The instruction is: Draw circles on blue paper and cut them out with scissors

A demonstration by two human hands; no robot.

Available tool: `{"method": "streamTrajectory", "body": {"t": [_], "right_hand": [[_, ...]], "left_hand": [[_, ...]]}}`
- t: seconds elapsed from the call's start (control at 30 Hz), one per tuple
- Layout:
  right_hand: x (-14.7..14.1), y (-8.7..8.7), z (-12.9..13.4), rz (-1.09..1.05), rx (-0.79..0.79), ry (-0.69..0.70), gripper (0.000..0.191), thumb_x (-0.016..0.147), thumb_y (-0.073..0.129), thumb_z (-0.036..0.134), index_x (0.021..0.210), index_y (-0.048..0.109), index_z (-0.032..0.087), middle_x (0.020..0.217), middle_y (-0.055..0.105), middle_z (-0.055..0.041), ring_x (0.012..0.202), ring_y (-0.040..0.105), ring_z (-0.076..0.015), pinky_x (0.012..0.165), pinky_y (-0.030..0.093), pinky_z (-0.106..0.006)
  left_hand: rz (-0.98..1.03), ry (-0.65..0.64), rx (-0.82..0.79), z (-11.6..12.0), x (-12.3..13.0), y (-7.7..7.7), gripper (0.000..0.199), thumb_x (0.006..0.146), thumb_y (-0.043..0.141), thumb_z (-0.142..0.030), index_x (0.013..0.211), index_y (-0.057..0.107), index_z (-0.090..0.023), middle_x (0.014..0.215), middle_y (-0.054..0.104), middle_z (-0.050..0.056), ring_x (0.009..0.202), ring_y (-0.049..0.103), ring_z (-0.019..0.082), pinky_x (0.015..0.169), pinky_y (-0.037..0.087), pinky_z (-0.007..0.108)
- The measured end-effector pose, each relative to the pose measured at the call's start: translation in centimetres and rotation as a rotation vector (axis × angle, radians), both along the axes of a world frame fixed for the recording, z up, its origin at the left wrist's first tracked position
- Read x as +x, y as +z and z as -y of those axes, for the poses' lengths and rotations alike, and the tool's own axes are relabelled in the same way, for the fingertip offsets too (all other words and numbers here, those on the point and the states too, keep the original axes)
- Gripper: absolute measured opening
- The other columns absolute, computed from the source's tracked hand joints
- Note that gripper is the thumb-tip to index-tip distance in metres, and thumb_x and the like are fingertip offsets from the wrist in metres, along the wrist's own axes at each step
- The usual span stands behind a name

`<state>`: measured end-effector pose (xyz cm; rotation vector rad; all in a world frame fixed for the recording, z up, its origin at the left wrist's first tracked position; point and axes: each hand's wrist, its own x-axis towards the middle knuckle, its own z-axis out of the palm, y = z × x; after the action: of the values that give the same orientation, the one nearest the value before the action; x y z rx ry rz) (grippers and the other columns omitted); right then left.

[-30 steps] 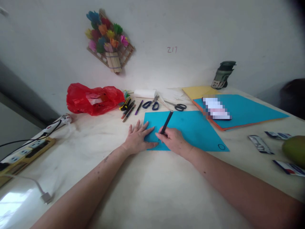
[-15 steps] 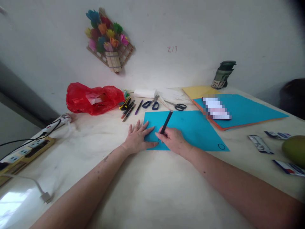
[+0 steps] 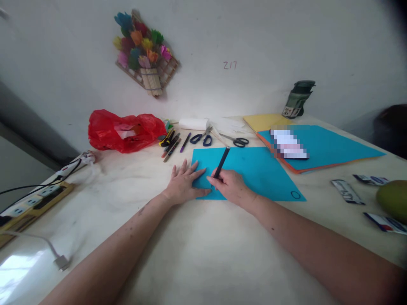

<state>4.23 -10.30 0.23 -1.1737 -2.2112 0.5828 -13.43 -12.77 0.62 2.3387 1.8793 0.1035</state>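
Observation:
A blue sheet of paper lies flat on the pale table, with a small black circle drawn at its lower right corner. Spread flat, my left hand rests across the sheet's left edge with its fingers apart. My right hand is closed around a black pen, whose top leans up and to the right. The pen's tip is hidden behind my fingers, over the left part of the sheet.
Behind the sheet lie dark-blue scissors, black scissors, several pens and a red bag. To the right are a paper stack with a phone, packets and a green fruit. A power strip sits left.

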Motion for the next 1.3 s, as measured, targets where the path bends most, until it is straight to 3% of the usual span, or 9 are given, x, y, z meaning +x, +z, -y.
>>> {"method": "streamTrajectory", "body": {"t": [1.3], "right_hand": [[0.03, 0.25, 0.16, 0.017, -0.006, -0.008, 0.023, 0.080, 0.044, 0.037, 0.076, 0.058, 0.020, 0.067, 0.063, -0.0024, 0.060, 0.056, -0.0134, 0.052, 0.034, -0.022]], "left_hand": [[0.007, 0.004, 0.002, -0.22, -0.10, -0.23, 0.075, 0.064, 0.039, -0.071, 0.130, 0.028, -0.038, 0.142, 0.014, -0.006, 0.129, -0.003, 0.030, 0.099, -0.001, 0.055]]}}
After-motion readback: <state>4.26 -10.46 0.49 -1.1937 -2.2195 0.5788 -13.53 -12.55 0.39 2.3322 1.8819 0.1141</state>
